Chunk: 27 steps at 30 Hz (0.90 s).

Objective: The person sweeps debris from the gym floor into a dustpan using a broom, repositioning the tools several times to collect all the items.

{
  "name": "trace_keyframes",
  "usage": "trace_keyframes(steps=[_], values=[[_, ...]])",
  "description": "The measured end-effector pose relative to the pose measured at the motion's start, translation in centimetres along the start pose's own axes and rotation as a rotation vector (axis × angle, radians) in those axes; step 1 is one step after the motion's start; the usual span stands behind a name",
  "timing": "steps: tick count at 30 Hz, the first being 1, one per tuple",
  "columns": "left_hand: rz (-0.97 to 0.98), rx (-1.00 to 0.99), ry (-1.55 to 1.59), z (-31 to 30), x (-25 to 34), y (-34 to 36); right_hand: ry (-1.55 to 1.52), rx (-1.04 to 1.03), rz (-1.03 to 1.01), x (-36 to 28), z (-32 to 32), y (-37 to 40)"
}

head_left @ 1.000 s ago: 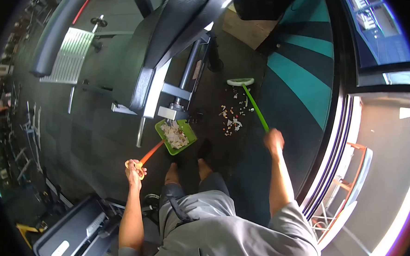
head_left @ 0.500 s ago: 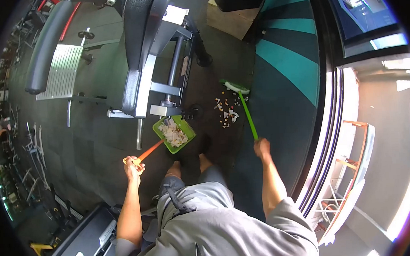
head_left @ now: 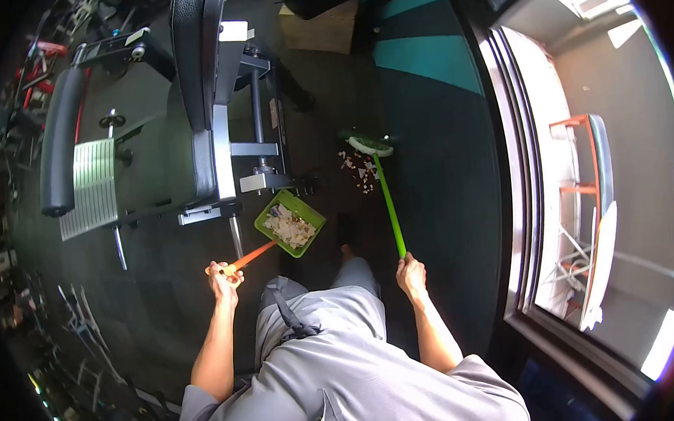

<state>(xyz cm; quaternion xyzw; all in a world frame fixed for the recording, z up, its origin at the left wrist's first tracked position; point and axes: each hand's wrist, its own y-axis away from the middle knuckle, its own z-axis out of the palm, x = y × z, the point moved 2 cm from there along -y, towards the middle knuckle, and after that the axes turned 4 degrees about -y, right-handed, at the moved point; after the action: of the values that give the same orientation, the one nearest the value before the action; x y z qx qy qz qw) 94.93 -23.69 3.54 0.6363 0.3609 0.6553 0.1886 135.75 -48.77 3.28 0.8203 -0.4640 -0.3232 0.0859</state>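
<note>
My left hand [head_left: 224,280] is closed round the orange handle of a green dustpan [head_left: 316,228]. The pan lies on the dark floor with a heap of pale scraps [head_left: 288,227] in it. My right hand [head_left: 411,275] grips the green stick of a broom [head_left: 388,196]. At its far end the broom's head [head_left: 370,146], white on top with green bristles, rests on the floor. Scattered bits of litter [head_left: 360,171] lie just on the near side of the bristles, beyond the dustpan and to its right.
A padded gym machine [head_left: 224,159] stands left of the dustpan, its metal frame close to the pan. A wooden box [head_left: 320,30] sits at the far side. Along the right runs a window frame [head_left: 514,163]. More gym equipment [head_left: 91,322] fills the left.
The broom head has come over behind the scattered litter, and my right hand has drawn closer to my body. The dustpan stays beside the machine. My view has shifted somewhat.
</note>
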Motion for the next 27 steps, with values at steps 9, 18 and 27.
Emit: trace_keyframes(steps=[9, 18, 27], values=[[0.033, -0.277, -0.081, -2.6, -0.1, -2.3, -0.272, -0.014, 0.342, 2.6, 13.4, 15.2], [0.078, -0.385, -0.257, -4.6, -0.1, -2.0, -0.366, 0.094, 0.442, -0.5, 10.8, 22.5], [0.053, -0.381, -0.346, -1.6, -2.9, 0.1, -0.433, -0.030, 0.537, 1.4, 18.6, 23.1]])
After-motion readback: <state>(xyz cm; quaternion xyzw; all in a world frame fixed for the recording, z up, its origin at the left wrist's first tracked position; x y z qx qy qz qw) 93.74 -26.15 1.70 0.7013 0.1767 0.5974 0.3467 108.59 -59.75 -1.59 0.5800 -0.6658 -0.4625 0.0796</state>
